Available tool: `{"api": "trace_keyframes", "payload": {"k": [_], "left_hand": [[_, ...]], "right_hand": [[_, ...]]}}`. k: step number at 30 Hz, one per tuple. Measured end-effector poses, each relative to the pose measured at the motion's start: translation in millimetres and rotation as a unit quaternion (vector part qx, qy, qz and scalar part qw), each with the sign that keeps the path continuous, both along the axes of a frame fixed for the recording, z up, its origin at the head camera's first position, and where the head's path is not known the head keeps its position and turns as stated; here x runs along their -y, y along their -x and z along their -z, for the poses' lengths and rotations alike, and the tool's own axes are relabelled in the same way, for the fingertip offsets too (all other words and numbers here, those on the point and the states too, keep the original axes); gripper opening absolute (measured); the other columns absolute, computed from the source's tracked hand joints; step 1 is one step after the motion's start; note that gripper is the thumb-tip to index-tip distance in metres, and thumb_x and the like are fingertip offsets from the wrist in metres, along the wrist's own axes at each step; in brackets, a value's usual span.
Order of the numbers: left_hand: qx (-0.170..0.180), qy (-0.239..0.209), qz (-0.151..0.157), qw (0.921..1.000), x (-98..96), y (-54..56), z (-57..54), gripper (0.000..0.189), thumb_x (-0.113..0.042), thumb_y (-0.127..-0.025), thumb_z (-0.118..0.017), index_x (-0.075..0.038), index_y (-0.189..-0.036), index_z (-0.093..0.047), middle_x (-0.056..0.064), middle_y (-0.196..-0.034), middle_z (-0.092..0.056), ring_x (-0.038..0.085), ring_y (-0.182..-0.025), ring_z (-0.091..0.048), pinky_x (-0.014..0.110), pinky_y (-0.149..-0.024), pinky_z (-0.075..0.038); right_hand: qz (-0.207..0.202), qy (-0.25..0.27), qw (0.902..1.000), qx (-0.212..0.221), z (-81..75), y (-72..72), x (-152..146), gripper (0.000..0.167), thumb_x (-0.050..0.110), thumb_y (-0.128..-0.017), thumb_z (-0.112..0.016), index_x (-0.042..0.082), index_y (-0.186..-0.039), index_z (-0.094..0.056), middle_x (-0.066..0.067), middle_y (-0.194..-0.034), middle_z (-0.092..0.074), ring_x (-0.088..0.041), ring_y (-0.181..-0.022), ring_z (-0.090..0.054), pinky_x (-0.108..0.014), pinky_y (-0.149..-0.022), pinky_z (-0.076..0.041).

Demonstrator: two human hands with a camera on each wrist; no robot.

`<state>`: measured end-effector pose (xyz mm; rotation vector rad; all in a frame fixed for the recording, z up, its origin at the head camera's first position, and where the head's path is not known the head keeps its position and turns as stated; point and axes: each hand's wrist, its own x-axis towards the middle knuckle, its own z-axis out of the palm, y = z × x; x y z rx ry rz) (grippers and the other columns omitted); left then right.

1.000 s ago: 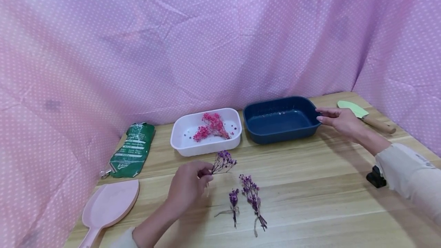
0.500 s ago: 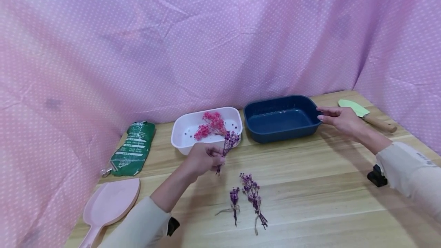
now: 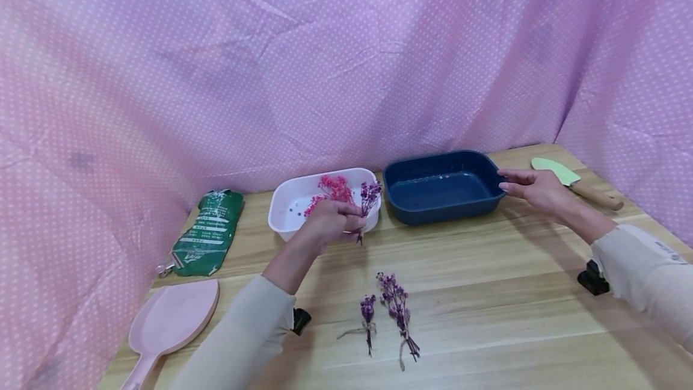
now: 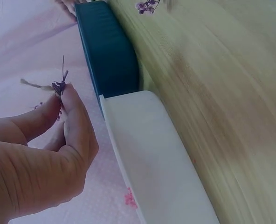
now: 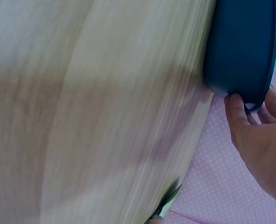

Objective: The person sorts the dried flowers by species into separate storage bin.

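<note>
My left hand (image 3: 337, 221) pinches a small sprig of purple dried flowers (image 3: 370, 197) upright at the near right edge of the white tub (image 3: 281, 221). In the left wrist view its dark stems (image 4: 59, 86) and a loose twine end stick out between thumb and finger. Pink dried flowers (image 3: 335, 188) lie inside that tub, partly hidden by the hand. My right hand (image 3: 541, 191) holds the right end of the dark blue tub (image 3: 444, 214) between thumb and fingers. Two more purple bunches lie on the table: a short tied one (image 3: 368, 312) and a longer one (image 3: 397, 306).
A green packet (image 3: 211, 233) lies at the left, behind a pink scoop (image 3: 173, 318). Beyond my right hand lies a light green trowel (image 3: 557, 170) with a wooden handle. Dotted pink cloth (image 3: 325, 65) hangs behind the wooden table (image 3: 487, 318).
My left hand has carried the purple sprig up and right, from the table in front of the white tub to its near right edge. My right hand stays at the blue tub.
</note>
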<state>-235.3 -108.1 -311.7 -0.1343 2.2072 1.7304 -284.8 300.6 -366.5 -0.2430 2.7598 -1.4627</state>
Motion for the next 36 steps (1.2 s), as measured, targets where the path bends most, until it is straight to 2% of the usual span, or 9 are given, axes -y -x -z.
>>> {"api": "trace_keyframes", "payload": {"k": [3,6,11,20,29,32,36], "left_hand": [[-0.007,-0.007,-0.011,0.9999,-5.4,5.9,2.9,0.026,0.003,-0.085,-0.068,0.007,-0.111,-0.067,0.015,-0.096,-0.067,0.015,-0.076,-0.065,0.035,-0.078,-0.057],[-0.011,-0.022,-0.026,0.9994,-11.7,10.5,5.0,0.025,0.001,-0.085,-0.069,0.007,-0.109,-0.067,0.017,-0.096,-0.069,0.02,-0.08,-0.069,0.032,-0.074,-0.058],[-0.009,-0.038,-0.055,0.9977,-23.8,16.8,4.6,0.021,0.0,-0.084,-0.071,0.005,-0.105,-0.069,0.016,-0.095,-0.07,0.022,-0.082,-0.07,0.03,-0.07,-0.058],[-0.015,-0.031,-0.074,0.9966,-52.2,33.9,5.2,0.022,0.001,-0.083,-0.072,0.004,-0.104,-0.069,0.016,-0.095,-0.07,0.016,-0.07,-0.067,0.028,-0.067,-0.058],[0.003,-0.03,-0.15,0.9883,-84.3,57.8,12.3,0.015,-0.001,-0.082,-0.074,0.001,-0.097,-0.071,0.012,-0.089,-0.071,0.015,-0.065,-0.068,0.022,-0.061,-0.056],[0.001,-0.066,-0.16,0.9849,-88.7,65.3,15.8,0.019,0.0,-0.082,-0.073,0.003,-0.101,-0.071,0.015,-0.094,-0.072,0.019,-0.075,-0.071,0.023,-0.065,-0.057],[0.001,-0.123,-0.137,0.983,-90.9,72.3,20.4,0.031,-0.002,-0.087,-0.068,0.006,-0.116,-0.064,0.02,-0.107,-0.069,0.028,-0.094,-0.07,0.028,-0.076,-0.057]], "right_hand": [[0.001,0.0,1.0,0.002,0.1,0.4,-0.1,0.056,0.029,-0.096,-0.06,-0.006,-0.138,-0.046,-0.029,-0.136,-0.045,0.024,-0.089,-0.045,-0.004,-0.073,-0.043],[0.001,0.001,1.0,0.004,-0.3,0.4,0.0,0.056,0.029,-0.096,-0.06,-0.006,-0.138,-0.046,-0.028,-0.136,-0.045,0.024,-0.089,-0.045,-0.004,-0.073,-0.043],[-0.003,0.006,1.0,0.006,-1.5,1.3,0.1,0.056,0.028,-0.096,-0.059,-0.006,-0.138,-0.046,-0.028,-0.136,-0.045,0.023,-0.089,-0.046,-0.004,-0.073,-0.044],[-0.005,0.011,0.9999,0.011,-0.6,4.2,-1.5,0.055,0.027,-0.097,-0.059,-0.006,-0.139,-0.045,-0.028,-0.137,-0.044,0.021,-0.091,-0.047,-0.005,-0.073,-0.045],[-0.016,0.007,0.9998,0.011,2.3,11.5,-5.1,0.056,0.028,-0.096,-0.059,-0.006,-0.139,-0.045,-0.028,-0.138,-0.044,0.023,-0.091,-0.045,-0.004,-0.074,-0.044],[-0.019,-0.002,0.9997,0.014,2.5,14.7,-6.7,0.057,0.03,-0.096,-0.059,-0.004,-0.14,-0.045,-0.026,-0.139,-0.044,0.022,-0.093,-0.045,-0.004,-0.075,-0.043],[-0.022,-0.009,0.9995,0.023,2.4,19.6,-8.6,0.058,0.032,-0.096,-0.059,-0.002,-0.141,-0.044,-0.024,-0.141,-0.043,0.019,-0.097,-0.046,-0.003,-0.076,-0.042]]}}
